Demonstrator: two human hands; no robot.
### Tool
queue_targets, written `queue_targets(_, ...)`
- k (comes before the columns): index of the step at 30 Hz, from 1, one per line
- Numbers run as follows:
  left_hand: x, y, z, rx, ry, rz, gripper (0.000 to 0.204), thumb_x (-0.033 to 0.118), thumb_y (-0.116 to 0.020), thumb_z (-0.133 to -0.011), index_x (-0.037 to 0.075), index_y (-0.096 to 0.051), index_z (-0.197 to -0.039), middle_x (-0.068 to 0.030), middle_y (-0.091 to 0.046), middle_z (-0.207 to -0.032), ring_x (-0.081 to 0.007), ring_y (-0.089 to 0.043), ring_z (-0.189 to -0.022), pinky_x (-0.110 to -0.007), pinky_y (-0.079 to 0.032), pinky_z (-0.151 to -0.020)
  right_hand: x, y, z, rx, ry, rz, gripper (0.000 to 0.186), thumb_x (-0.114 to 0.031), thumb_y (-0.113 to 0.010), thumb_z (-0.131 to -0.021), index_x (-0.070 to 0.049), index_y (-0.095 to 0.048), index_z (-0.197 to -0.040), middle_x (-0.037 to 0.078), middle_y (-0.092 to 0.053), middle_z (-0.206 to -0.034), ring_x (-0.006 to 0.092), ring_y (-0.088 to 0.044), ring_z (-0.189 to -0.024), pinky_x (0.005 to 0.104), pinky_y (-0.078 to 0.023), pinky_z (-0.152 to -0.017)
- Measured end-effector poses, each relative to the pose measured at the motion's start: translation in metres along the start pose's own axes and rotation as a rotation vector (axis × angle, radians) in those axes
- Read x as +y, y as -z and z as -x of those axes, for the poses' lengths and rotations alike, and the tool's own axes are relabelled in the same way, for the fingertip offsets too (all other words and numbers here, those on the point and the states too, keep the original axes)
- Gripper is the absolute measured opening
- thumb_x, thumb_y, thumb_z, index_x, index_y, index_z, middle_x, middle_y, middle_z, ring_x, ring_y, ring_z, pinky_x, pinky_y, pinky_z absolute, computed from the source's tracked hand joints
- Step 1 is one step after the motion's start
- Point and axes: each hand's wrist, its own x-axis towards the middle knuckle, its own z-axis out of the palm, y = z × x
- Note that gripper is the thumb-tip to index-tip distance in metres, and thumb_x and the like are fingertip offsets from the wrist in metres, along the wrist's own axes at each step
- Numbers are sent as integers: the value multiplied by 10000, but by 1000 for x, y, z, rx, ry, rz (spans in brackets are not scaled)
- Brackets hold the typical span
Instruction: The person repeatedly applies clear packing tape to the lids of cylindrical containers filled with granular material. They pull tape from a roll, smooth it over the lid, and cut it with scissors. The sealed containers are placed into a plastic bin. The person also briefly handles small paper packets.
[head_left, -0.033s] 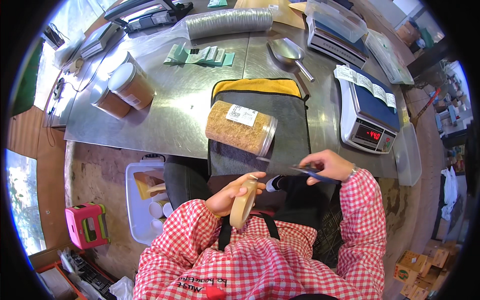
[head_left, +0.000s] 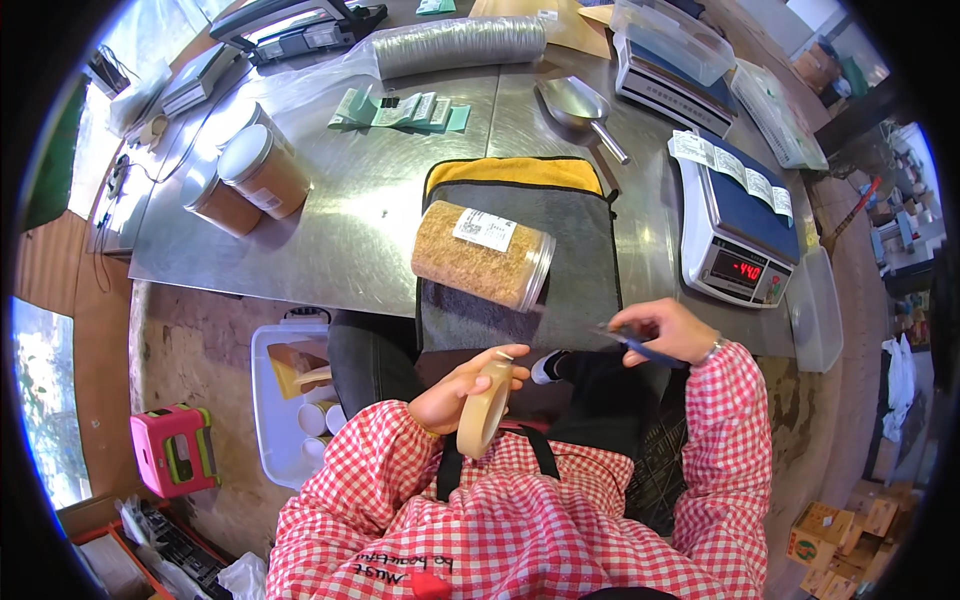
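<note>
My left hand grips a roll of pale, see-through tape, its thumb and fingers round the ring. Slightly apart from it, my right hand is closed round a blue-handled cutting tool that looks like scissors; motion blurs its dark tip, which points left. Beyond both hands, a clear jar of golden-brown crumbly stuff lies on its side, with a white label facing up. Under the jar is a folded grey towel with a yellow band, reaching over the table's near edge.
Several lidded brown jars stand left on the steel table. Farther back are green-and-white label strips, a roll of clear plastic and a metal scoop. A lit scale sits right. Below left is a white bin.
My right hand has shifted slightly to the right with the scissors-like tool. My left hand and the tape roll have hardly moved, and the jar lies as before.
</note>
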Motion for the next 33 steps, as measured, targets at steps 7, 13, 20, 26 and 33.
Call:
queue_targets(7, -2, -11, 14, 40, -42, 82, 805, 425, -673, -799, 116, -311, -1448, -96, -516, -1233, -181, -518, -1090, -358, -498, -854, 65, 6, 24, 598, 91, 659, 504, 77, -638, -720, -95, -620, -1194, 121, -621, -1048, 301, -600, -909, 348, -479, -841)
queue_targets(13, -5, -13, 13, 39, -56, 65, 775, 418, -663, -818, 117, -317, -1443, -91, -520, -1232, -176, -519, -1086, -363, -505, -849, 4, -40, -27, 868, 324, 863, 310, -22, -634, -800, -65, -652, -1107, 122, -608, -1088, 320, -574, -1001, 400, -470, -885)
queue_targets(20, -12, -16, 14, 29, -42, 23, 773, 413, -660, -821, 98, -323, -1442, -89, -519, -1230, -169, -501, -1099, -319, -433, -935, -16, -78, -107, 765, 712, 660, 485, -198, -663, -831, -138, -555, -1301, 127, -480, -1353, 324, -452, -1248, 429, -398, -1026)
queue_targets(26, -12, -16, 11, 23, -50, -4, 784, 416, -660, -811, 98, -324, -1445, -91, -507, -1245, -172, -491, -1113, -323, -421, -948, -10, -78, -108, 736, 768, 660, 574, -249, -694, -795, -139, -520, -1330, 120, -439, -1371, 353, -420, -1252, 436, -386, -1045)
queue_targets(33, -2, -36, 15, 3, -63, 4, 793, 413, -662, -811, 95, -315, -1449, -86, -515, -1244, -176, -501, -1112, -328, -424, -960, -5, -84, -111, 739, 756, 666, 815, -188, -807, -651, -174, -446, -1381, 110, -382, -1405, 353, -381, -1285, 437, -376, -1062)
